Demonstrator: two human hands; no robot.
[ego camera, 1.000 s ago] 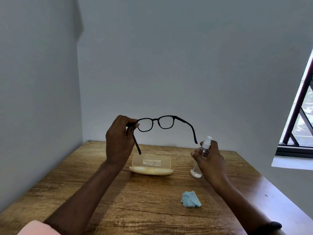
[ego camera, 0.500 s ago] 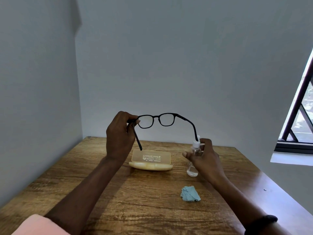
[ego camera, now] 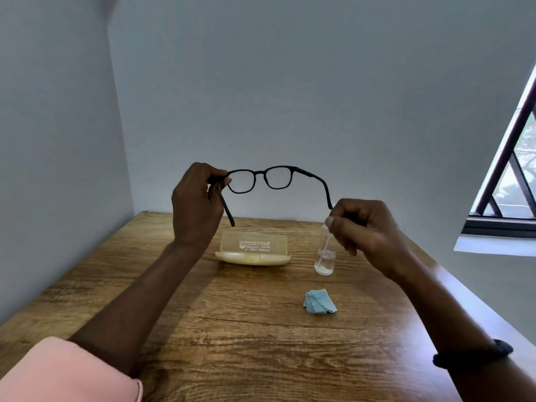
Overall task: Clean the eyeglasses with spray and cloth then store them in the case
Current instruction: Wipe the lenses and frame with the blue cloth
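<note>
The right hand [ego camera: 362,227] is now closing over the spray bottle [ego camera: 324,261] top, while the left hand [ego camera: 194,204] is still pinching the eyeglasses [ego camera: 261,181] aloft — spraying is probably coming next.

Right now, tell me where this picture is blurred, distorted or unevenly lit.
Head view: the right hand is slightly motion-blurred at the spray bottle; the eyeglasses are sharp; the wide-angle lens slants the wall corner and window; daylight sheens the right edge of the table.
</note>
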